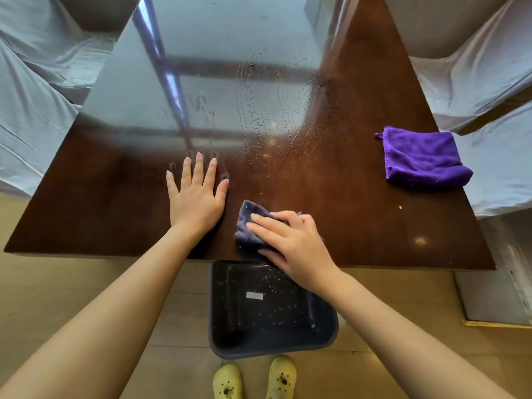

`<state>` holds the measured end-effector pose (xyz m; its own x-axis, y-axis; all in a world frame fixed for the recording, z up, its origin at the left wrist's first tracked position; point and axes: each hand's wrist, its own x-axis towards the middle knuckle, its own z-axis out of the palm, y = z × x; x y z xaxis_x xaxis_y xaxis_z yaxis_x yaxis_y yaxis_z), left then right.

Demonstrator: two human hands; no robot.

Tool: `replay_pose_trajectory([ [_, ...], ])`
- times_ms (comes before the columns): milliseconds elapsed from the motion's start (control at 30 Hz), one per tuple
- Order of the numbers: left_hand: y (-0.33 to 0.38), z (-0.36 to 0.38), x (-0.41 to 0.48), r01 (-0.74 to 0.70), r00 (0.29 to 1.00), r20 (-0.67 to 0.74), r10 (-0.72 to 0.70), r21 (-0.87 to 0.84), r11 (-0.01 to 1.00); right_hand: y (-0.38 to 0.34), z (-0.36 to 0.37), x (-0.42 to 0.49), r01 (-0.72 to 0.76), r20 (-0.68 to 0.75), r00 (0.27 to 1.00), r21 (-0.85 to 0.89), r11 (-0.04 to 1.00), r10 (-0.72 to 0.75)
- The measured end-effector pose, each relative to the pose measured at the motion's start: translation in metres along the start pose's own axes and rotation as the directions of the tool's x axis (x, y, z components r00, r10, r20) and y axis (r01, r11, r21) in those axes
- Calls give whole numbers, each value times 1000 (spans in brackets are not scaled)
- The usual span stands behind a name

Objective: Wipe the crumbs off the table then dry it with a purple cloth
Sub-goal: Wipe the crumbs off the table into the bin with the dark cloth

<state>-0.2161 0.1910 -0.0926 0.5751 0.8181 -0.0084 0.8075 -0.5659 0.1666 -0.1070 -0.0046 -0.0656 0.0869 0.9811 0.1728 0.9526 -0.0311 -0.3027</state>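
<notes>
My right hand (290, 240) presses a grey-blue wiping cloth (248, 226) flat on the dark wooden table (100, 214), close to its near edge. Beside it, my left hand (195, 194) lies flat on the table with fingers spread and holds nothing. A folded purple cloth (423, 158) rests at the table's right side, apart from both hands. Water droplets (267, 110) streak the middle of the tabletop. One small crumb (400, 207) lies below the purple cloth.
A dark bin (230, 341) stands on the floor under the table's near edge, with crumbs scattered inside. Chairs under pale covers (34, 110) flank the table on both sides. My yellow-green shoes (282, 375) stand just behind the bin.
</notes>
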Motion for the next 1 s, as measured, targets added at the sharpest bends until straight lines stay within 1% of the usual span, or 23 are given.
replay_pose_trajectory([
  [133,0,0,-1,-5,1000,9,5,-3,1000,-21,11,-31,29,-89,996,8,1000,-28],
  [267,0,-1,-1,-7,1000,11,7,0,1000,-27,17,-50,39,-153,987,-57,998,-47],
  [433,0,1,0,-17,1000,6,17,-9,1000,-31,16,-72,9,-203,979,-58,998,-21],
  [500,-1,1,1,-18,1000,7,18,-9,1000,-31,8,-78,-34,-251,967,-4,999,32],
  [567,-1,0,2,-17,1000,11,17,-7,1000,-24,-7,-80,-102,-324,938,72,992,120],
  [667,0,0,1,-16,1000,18,16,6,1000,10,-37,-74,-236,-428,862,134,963,271],
  [733,0,-1,1,-13,1000,21,13,6,1000,43,-55,-68,-321,-462,816,138,937,348],
  [800,-1,-1,1,-11,1000,23,11,1,1000,76,-65,-65,-390,-450,792,147,909,413],
  [900,-1,-1,0,-11,1000,23,11,6,1000,112,-68,-62,-490,-341,775,205,847,531],
  [933,-1,-1,0,-10,1000,21,10,9,1000,117,-66,-61,-514,-307,773,209,832,555],
  [1000,0,0,0,-10,1000,16,10,9,1000,115,-60,-56,-516,-279,788,186,836,548],
])
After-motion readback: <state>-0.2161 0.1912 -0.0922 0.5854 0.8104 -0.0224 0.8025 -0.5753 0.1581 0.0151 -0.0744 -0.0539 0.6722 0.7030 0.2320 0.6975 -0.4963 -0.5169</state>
